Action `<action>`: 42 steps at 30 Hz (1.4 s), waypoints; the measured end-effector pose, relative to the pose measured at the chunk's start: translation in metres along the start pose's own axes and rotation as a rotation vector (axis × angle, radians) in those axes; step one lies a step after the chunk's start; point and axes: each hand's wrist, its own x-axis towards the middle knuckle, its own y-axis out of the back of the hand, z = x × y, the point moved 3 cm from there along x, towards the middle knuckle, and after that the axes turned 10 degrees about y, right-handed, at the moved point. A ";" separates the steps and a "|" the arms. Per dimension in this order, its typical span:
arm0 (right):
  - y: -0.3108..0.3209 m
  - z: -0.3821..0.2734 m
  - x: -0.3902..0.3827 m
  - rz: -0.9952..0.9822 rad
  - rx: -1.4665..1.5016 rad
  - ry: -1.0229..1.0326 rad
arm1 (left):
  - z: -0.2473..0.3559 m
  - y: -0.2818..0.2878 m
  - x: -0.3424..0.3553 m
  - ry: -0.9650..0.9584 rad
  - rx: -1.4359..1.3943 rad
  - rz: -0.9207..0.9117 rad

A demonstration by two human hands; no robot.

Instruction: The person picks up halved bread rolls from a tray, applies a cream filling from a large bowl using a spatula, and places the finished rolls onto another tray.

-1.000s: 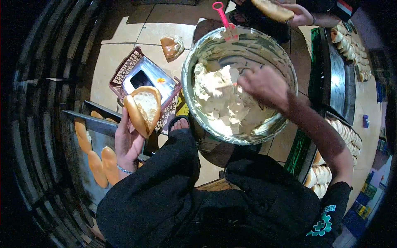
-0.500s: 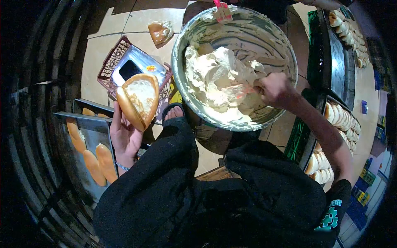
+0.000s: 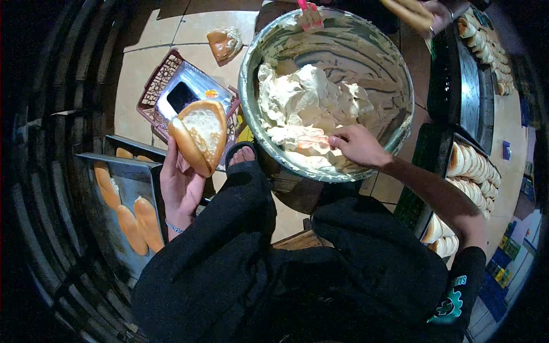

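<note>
A split bread roll [image 3: 182, 143] lies spread apart in my left hand [image 3: 184, 197], its inner face smeared with white cream. My fingers and thumb hold it from below, left of the large metal bowl [image 3: 247, 108]. Over the bowl's near side, my right hand [image 3: 361, 147] is closed on the handle of a pinkish spatula [image 3: 313, 141]. The blade rests in the pale whipped cream [image 3: 303, 91] heaped along the bowl's left half. A second pink spatula [image 3: 311, 20] leans at the far rim.
A brown basket [image 3: 147, 97] holds a phone [image 3: 180, 96]. Behind it lies a cream-covered bread piece [image 3: 224, 47]. Metal trays [image 3: 117, 162] with rolls [image 3: 131, 230] stand left; filled rolls [image 3: 472, 166] line crates right. Another person's hand [image 3: 441, 16] holds bread [image 3: 409, 12] at far right.
My right hand has drawn the spatula left and nearer through the cream. My left hand with the roll shifted slightly right. The other person's hand has come in with bread.
</note>
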 end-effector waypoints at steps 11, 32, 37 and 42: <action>-0.031 0.005 0.019 0.015 0.374 -0.145 | -0.001 0.003 0.004 -0.007 0.012 -0.016; 0.042 -0.015 0.018 0.012 0.543 0.165 | 0.004 -0.013 -0.003 -0.028 -0.087 -0.008; 0.075 -0.040 -0.013 0.357 0.591 0.222 | -0.014 -0.034 0.016 0.084 -0.089 -0.173; 0.082 -0.069 -0.025 0.639 0.408 0.426 | -0.033 -0.067 0.031 0.257 -0.067 -0.311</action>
